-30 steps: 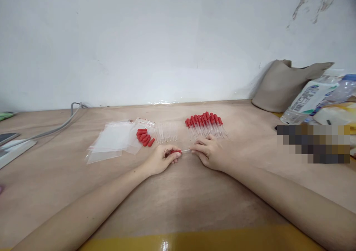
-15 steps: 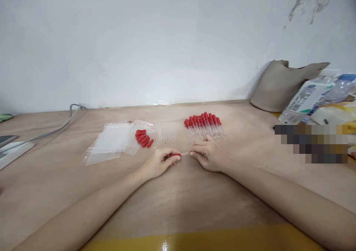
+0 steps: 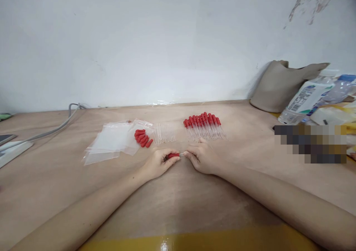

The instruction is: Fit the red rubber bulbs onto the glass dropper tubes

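Note:
Between the fingers of my left hand (image 3: 162, 162) is a red rubber bulb (image 3: 173, 155), lying sideways with its mouth to the right. My right hand (image 3: 201, 157) pinches a thin clear glass dropper tube (image 3: 182, 154), whose left end meets the bulb's mouth. Most of the tube is hidden by the right fingers. Loose red bulbs (image 3: 141, 136) lie in a small heap beyond my left hand. Bare glass tubes (image 3: 164, 133) are laid side by side right of that heap. Behind my right hand, several droppers with red bulbs (image 3: 202, 120) lie in a row.
Clear zip bags (image 3: 107, 141) are fanned out at the left, partly under the loose bulbs. A grey cable (image 3: 59, 126) runs along the table's left side. At the right stand a beige bag (image 3: 274, 88) and a labelled plastic bottle (image 3: 307, 99), near a blurred patch.
My right hand has moved left, closer to my left hand. Less of the glass tube shows between them. The bulb stays in my left fingers.

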Action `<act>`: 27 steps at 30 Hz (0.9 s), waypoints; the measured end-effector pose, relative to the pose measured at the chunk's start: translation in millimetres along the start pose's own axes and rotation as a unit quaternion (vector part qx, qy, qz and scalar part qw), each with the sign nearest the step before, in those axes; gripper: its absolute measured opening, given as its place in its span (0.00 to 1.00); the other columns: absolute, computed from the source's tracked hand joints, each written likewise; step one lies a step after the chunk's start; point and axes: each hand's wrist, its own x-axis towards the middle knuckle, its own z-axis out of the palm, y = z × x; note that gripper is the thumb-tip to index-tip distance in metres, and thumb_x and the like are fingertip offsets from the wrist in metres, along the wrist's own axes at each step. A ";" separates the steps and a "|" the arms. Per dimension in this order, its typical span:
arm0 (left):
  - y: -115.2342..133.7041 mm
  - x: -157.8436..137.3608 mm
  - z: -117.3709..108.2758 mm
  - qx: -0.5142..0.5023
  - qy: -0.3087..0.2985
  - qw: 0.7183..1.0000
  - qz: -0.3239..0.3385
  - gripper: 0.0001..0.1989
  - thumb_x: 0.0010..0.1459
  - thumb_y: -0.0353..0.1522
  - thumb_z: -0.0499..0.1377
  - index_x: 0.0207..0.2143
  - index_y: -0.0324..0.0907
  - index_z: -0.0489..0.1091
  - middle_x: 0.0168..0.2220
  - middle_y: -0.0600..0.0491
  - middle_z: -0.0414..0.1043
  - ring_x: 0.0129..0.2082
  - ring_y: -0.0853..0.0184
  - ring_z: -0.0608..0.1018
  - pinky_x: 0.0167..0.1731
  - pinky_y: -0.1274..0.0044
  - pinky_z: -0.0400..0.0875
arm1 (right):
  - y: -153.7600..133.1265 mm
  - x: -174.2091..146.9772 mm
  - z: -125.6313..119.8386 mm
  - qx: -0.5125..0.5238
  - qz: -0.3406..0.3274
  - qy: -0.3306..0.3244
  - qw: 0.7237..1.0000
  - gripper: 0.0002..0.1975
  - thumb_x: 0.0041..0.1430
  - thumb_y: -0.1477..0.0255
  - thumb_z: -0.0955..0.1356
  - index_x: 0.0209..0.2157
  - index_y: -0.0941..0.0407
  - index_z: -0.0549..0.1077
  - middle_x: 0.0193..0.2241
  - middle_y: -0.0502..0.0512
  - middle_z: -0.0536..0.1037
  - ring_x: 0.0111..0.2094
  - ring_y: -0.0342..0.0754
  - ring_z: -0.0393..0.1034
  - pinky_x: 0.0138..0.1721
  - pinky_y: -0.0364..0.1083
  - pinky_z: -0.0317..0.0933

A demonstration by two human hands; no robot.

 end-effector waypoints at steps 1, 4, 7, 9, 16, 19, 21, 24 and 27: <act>0.0 0.4 -0.3 0.004 -0.002 1.000 0.004 0.10 0.56 0.34 0.55 0.36 0.39 0.71 0.31 0.52 0.75 0.28 0.70 0.74 0.28 0.80 0.68 | -0.2 0.5 0.3 0.001 0.004 -0.006 1.000 0.15 0.60 0.72 0.57 0.22 0.58 0.66 0.19 0.49 0.69 0.22 0.41 0.57 0.31 0.44 0.44; -1.1 2.0 -0.8 0.016 0.005 1.000 0.017 0.09 0.56 0.34 0.55 0.37 0.40 0.71 0.31 0.53 0.75 0.29 0.70 0.74 0.29 0.80 0.69 | -0.1 1.5 -0.5 -0.001 0.016 -0.025 1.000 0.15 0.61 0.71 0.57 0.22 0.58 0.66 0.21 0.49 0.70 0.23 0.41 0.58 0.33 0.44 0.46; -3.1 3.7 -2.0 0.042 0.029 0.998 0.048 0.09 0.56 0.34 0.55 0.37 0.41 0.71 0.33 0.52 0.75 0.31 0.69 0.75 0.31 0.78 0.70 | -0.6 1.4 -4.0 0.002 0.023 -0.043 0.999 0.15 0.62 0.71 0.56 0.25 0.58 0.67 0.24 0.50 0.71 0.26 0.41 0.61 0.35 0.45 0.48; -4.1 4.4 -3.8 0.065 0.044 0.994 0.072 0.09 0.56 0.33 0.55 0.38 0.41 0.71 0.35 0.51 0.74 0.34 0.68 0.74 0.34 0.77 0.70 | -1.9 0.5 -7.9 0.007 0.023 -0.054 0.998 0.14 0.62 0.72 0.56 0.28 0.58 0.68 0.27 0.52 0.72 0.28 0.42 0.62 0.36 0.45 0.50; -6.9 5.8 -9.9 0.112 0.067 0.991 0.014 0.13 0.54 0.32 0.56 0.43 0.41 0.67 0.34 0.51 0.69 0.31 0.69 0.72 0.31 0.77 0.69 | 13.7 -0.1 -22.4 0.163 0.208 -0.056 0.963 0.08 0.56 0.72 0.61 0.30 0.57 0.71 0.28 0.53 0.75 0.29 0.44 0.68 0.31 0.42 0.57; -8.2 7.6 -9.9 0.105 0.027 0.994 0.006 0.08 0.55 0.32 0.54 0.36 0.40 0.70 0.32 0.52 0.69 0.29 0.70 0.72 0.31 0.77 0.68 | 35.9 10.7 -25.7 0.243 0.344 -0.037 0.906 0.10 0.54 0.69 0.61 0.26 0.58 0.70 0.23 0.53 0.75 0.23 0.43 0.68 0.26 0.41 0.57; -8.8 8.2 -9.7 0.100 0.015 0.995 0.008 0.07 0.56 0.31 0.54 0.34 0.40 0.70 0.32 0.52 0.69 0.29 0.70 0.72 0.31 0.77 0.68 | 48.4 22.6 -25.8 0.183 0.374 0.002 0.909 0.12 0.53 0.66 0.62 0.22 0.57 0.70 0.21 0.52 0.74 0.23 0.43 0.68 0.26 0.41 0.57; -9.6 7.8 -9.6 0.096 0.012 0.995 0.011 0.07 0.56 0.31 0.54 0.34 0.40 0.70 0.33 0.52 0.69 0.30 0.70 0.71 0.31 0.77 0.67 | 56.3 43.5 -19.4 0.033 0.386 0.030 0.921 0.14 0.50 0.63 0.63 0.17 0.56 0.68 0.19 0.52 0.73 0.25 0.46 0.67 0.26 0.42 0.55; -10.9 6.8 -9.3 0.099 0.009 0.995 0.015 0.07 0.56 0.31 0.53 0.34 0.40 0.70 0.33 0.52 0.68 0.30 0.70 0.71 0.32 0.77 0.66 | 53.9 60.2 -6.9 -0.073 0.375 0.007 0.924 0.15 0.52 0.65 0.61 0.18 0.56 0.70 0.22 0.55 0.74 0.28 0.48 0.68 0.30 0.45 0.54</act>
